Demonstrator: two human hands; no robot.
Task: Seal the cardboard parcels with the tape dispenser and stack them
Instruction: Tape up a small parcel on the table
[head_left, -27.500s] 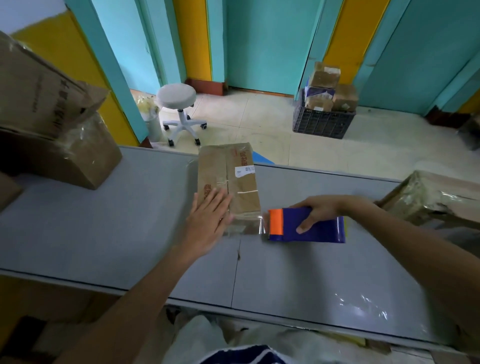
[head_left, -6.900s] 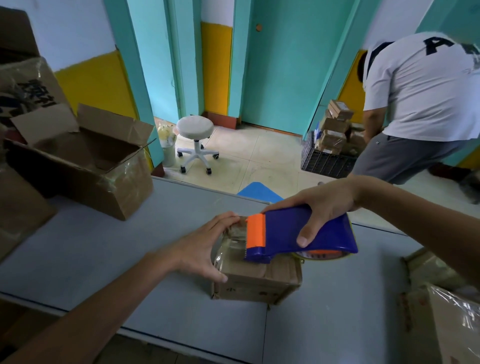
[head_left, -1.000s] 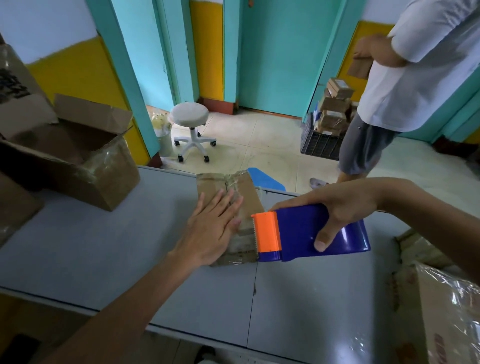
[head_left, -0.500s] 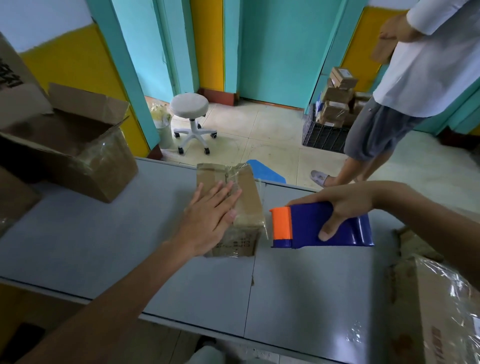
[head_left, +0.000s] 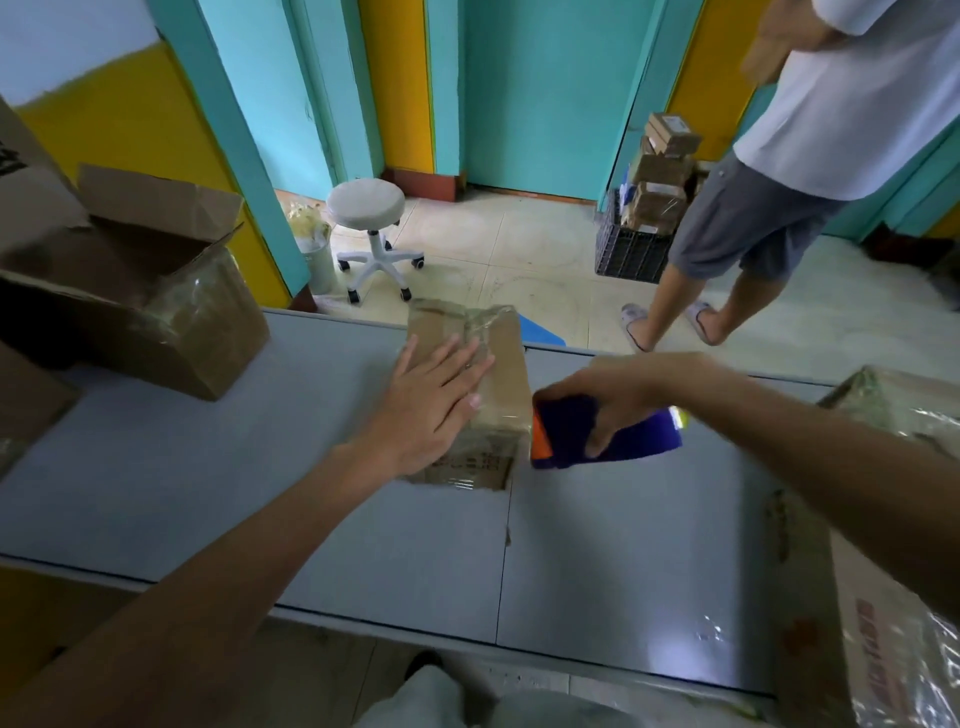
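A small brown cardboard parcel (head_left: 501, 374), wrapped in clear tape, lies on the grey table (head_left: 260, 499) near its far edge. My left hand (head_left: 431, 405) rests flat on the parcel's top with straight fingers. My right hand (head_left: 613, 395) grips a blue tape dispenser (head_left: 602, 441) with an orange front. The dispenser is blurred and sits just right of the parcel's near right corner.
An open cardboard box (head_left: 140, 280) stands at the table's left. Taped boxes (head_left: 883, 597) crowd the right side. Beyond the table are a white stool (head_left: 369, 228), a black crate of parcels (head_left: 644, 228), and a person in a white shirt and grey shorts (head_left: 769, 208).
The dispenser has swung down and left, close against the parcel's right corner, and now looks blurred. My left hand stays flat on the parcel. The person behind has shifted slightly.
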